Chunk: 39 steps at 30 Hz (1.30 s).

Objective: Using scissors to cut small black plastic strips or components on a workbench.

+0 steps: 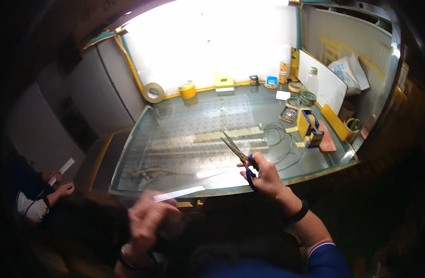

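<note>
My right hand (269, 180) is closed around the blue handles of a pair of scissors (235, 149), above the front part of the glass tabletop (203, 109). Slightly parted, the blades point up and to the left. At the table's front edge my left hand (150, 218) is smeared by motion. A narrow white strip (182, 192) sticks out from its fingers toward the right, held in that hand. The strip's tip is below and left of the scissors, apart from the blades. How the left fingers grip the strip is blurred.
Long pale bars (221, 134) and a looped dark cable (284, 148) lie on the glass. A tape dispenser (307, 123), tins (308, 97) and a clear bottle (312, 79) stand at the right. Tape rolls (153, 92) line the back. Another person's hands (59, 185) hold a white strip at far left.
</note>
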Available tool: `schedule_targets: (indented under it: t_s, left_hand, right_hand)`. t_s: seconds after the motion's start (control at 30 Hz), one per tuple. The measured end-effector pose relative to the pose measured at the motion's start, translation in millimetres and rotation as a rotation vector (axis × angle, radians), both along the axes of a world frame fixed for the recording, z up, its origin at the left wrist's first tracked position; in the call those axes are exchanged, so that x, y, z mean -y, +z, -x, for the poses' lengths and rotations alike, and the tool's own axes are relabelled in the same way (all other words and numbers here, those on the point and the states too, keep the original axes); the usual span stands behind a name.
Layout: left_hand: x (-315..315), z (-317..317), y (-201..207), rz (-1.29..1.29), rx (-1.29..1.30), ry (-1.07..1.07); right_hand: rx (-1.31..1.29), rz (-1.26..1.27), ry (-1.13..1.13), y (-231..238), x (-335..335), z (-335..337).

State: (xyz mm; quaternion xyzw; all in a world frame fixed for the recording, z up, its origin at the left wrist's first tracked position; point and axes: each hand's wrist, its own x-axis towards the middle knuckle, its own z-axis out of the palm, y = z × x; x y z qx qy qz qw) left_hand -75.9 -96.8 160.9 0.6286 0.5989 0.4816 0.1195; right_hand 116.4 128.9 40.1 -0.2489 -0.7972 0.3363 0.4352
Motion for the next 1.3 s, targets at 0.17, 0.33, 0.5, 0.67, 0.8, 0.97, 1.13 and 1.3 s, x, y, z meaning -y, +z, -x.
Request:
schedule_targets:
  t_s: [0.17,0.33,0.5,0.67,0.8,0.97,1.13,1.3]
  left_hand:
    - [-48.1,44.9,76.8,-0.563,0.257,-0.032]
    - [-134.7,68.2,90.6,-0.213,0.175,-0.177]
    - [-197.9,77.9,7.4,0.256,0.347,-0.033]
    - [-181.4,47.4,-31.6,0.292,0.432,-0.213]
    - [-97.8,-24.5,-36.9,0.637,0.435,-0.485]
    - [-33.2,-48.5,-139.2,1.164,0.737,-0.761]
    - [-39.6,-55.2,-179.1,0.659,1.346,-0.396]
    - [-68.9,-58.7,-169.9,0.538,1.095,-0.218]
  right_hand:
    - [-0.167,0.01,0.113,21.1,56.0,11.0]
    - [-0.376,0.514,0.402,6.6,111.2,12.2]
    - [-0.298,0.804,0.251,-23.9,118.7,-2.0]
    - [-0.297,0.953,0.179,-39.8,101.8,-10.9]
    - [-0.358,0.921,0.102,-40.4,95.0,-10.4]
    - [-0.35,0.962,0.101,-43.1,100.6,-2.1]
    - [-0.299,0.838,-0.091,-47.8,107.8,-17.9]
    - [-0.148,0.925,0.171,-50.1,127.2,-68.4]
